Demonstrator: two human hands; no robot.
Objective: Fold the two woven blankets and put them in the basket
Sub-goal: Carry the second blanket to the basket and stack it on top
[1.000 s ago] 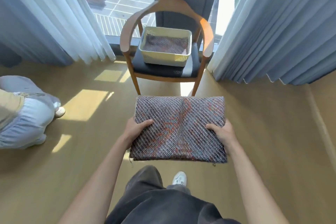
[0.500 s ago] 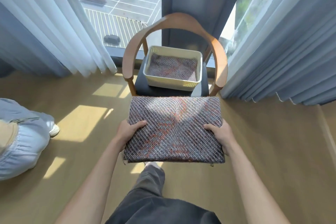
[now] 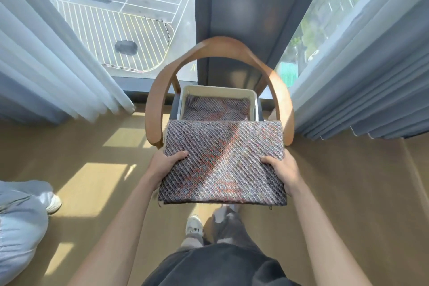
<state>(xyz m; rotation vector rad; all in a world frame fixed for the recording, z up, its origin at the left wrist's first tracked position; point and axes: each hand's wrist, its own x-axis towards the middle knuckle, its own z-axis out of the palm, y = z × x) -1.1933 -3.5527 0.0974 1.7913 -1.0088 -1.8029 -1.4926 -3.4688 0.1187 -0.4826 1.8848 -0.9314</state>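
Observation:
I hold a folded woven blanket, grey with red and blue threads, flat in front of me. My left hand grips its left edge and my right hand grips its right edge. Its far edge hides the front rim of a cream plastic basket that stands on the seat of a wooden armchair. Another folded woven blanket of the same pattern lies inside the basket.
The armchair's curved arms flank the basket on both sides. Behind it are a window and a dark pillar, with blue curtains right and pale curtains left. Another person's legs and shoe are on the wooden floor at the left.
I have walked up to the chair, so the basket is now much nearer and seen from above. The blanket in my hands has moved forward over the basket's front rim.

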